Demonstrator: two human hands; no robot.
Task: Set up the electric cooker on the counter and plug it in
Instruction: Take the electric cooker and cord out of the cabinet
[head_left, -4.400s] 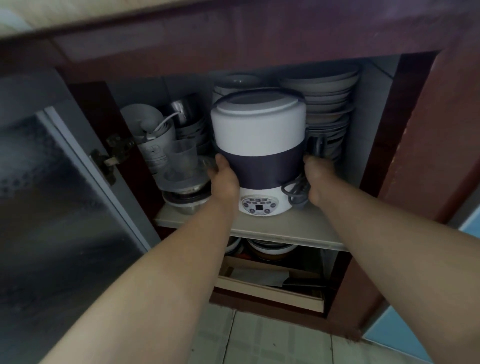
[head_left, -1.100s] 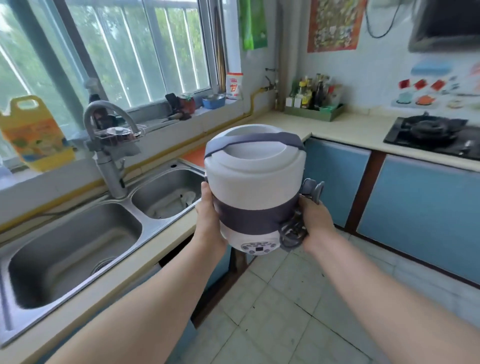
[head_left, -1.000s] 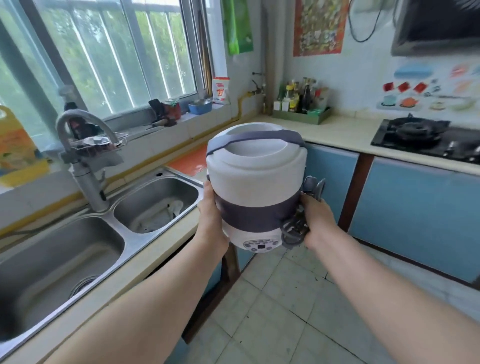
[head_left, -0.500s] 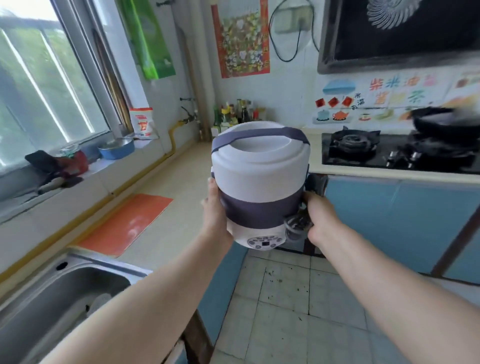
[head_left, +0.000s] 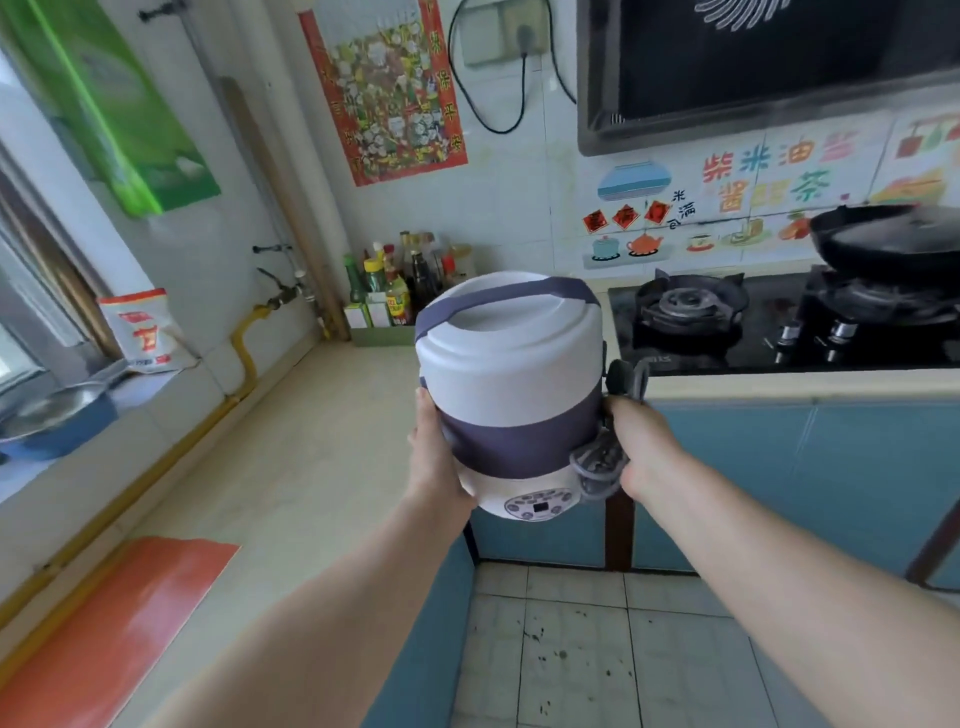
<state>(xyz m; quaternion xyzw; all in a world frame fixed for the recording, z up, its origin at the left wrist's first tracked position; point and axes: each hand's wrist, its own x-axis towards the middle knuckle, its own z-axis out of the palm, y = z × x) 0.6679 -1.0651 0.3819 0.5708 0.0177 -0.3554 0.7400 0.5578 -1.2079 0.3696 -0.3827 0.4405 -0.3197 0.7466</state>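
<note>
I hold the electric cooker (head_left: 511, 379), a white cylinder with a dark purple band and a button panel low on its front, in the air over the corner of the beige counter (head_left: 291, 467). My left hand (head_left: 434, 457) grips its left side. My right hand (head_left: 641, 447) grips its right side and also pins the coiled grey cord (head_left: 597, 465) with its plug against the body. A wall socket (head_left: 501, 31) with a black cable plugged in sits high on the tiled wall.
A tray of sauce bottles (head_left: 400, 296) stands in the counter's back corner. A black gas hob (head_left: 779, 322) with a wok (head_left: 888, 239) lies to the right. An orange mat (head_left: 119, 623) lies at the near left. A yellow gas pipe (head_left: 244, 353) runs along the wall.
I have lifted the cooker out of the low cupboard and turned right, past the sink. It is now nearer the counter corner, and both hands keep the same grip.
</note>
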